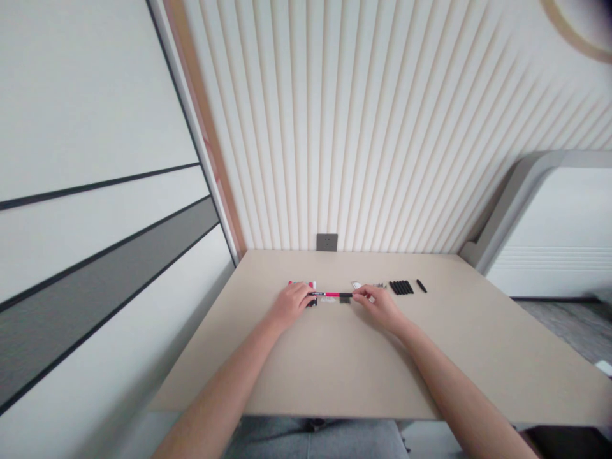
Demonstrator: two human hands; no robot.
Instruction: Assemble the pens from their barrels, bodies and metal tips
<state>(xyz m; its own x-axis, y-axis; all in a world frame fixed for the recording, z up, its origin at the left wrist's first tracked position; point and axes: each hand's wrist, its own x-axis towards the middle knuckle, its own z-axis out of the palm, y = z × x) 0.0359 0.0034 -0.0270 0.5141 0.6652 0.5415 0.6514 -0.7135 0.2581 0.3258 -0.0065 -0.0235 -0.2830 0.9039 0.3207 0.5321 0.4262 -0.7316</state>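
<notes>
A slim pen with black ends and a pink middle (331,294) is stretched level between my two hands, above the table. My left hand (291,302) pinches its left end, and my right hand (378,303) grips the right end between thumb and fingers. Behind my left hand lie pink and white pieces (301,282), partly covered. Small black pieces (312,303) show beside its fingertips. Just under the pen are tiny pale pieces (327,299) and a dark cluster (345,300). Thin white sticks (356,285) and small silvery pieces (381,286) sit behind my right hand, partly hidden.
To the right, several black tubes (400,287) lie in a row, with a single black pen-like piece (421,286) apart from them. The beige table (325,363) meets a ribbed wall with a dark socket (327,242). A white panelled surface rises on the left.
</notes>
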